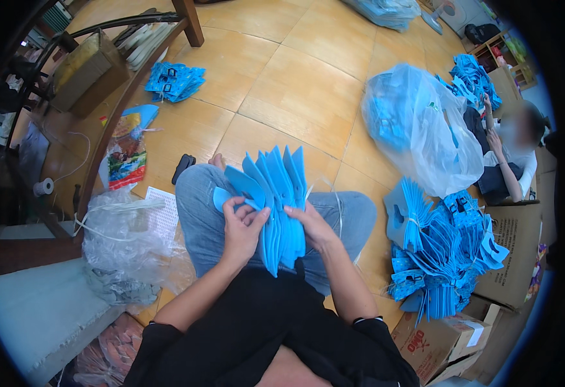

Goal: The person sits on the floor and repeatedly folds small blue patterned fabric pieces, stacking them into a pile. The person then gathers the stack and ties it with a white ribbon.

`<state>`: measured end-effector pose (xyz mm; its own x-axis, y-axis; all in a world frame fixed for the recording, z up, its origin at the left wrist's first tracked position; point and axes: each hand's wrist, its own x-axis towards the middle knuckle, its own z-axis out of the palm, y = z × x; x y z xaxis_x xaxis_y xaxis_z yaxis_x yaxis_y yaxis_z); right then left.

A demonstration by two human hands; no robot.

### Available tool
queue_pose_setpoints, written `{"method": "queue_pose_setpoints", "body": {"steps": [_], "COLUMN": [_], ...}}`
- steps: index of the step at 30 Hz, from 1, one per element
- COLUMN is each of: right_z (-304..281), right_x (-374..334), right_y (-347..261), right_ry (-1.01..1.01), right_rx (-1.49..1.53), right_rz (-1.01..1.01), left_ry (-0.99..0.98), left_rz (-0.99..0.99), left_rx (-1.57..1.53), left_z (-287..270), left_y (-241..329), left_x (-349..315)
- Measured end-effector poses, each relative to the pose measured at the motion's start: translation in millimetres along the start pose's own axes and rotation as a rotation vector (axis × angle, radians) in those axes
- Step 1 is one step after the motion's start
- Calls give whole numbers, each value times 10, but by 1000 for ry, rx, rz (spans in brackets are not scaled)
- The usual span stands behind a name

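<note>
Sitting on a tiled floor (295,84), legs folded, working at the centre of the frame. Holding a fanned stack of blue card pieces (276,200) upright over the lap, just above the jeans. Left hand (242,227) pinching the near leaves at the stack's left side, fingers curled narrow around a rounded tab; right hand (311,226) closing on the stack's right edge, fingers wrapped and partly hidden behind the sheets, so grip depth possibly shallower than it looks. Judging by the way the leaves are splaying: thin, light, fairly stiff yet springy, smooth-faced and prone to sliding apart, best gripped low near the bottom edge with both sides squeezed together. Lying at lower right: a heap of bundled blue pieces (440,251) beside a cardboard box (511,258); above it a translucent plastic bag (418,129) holding more. Resting at left: crumpled clear plastic (124,242). Sitting at the right rim: another person (511,161), blurred.
</note>
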<state>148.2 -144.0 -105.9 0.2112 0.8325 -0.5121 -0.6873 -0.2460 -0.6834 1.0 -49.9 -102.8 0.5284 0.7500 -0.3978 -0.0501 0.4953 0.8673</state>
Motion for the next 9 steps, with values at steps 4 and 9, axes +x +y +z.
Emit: {"method": "queue_pose_setpoints", "body": {"steps": [4, 9], "right_z": [40, 77], "right_x": [-63, -11], "right_y": [263, 329], "right_ry": [45, 65], "right_rx": [-89, -10], "right_rz": [-44, -23], "left_ry": [-56, -48], "left_rz": [55, -139], "left_rx": [102, 19], "left_z": [-168, -358], "left_y": [-181, -156], "left_x": [-49, -128]}}
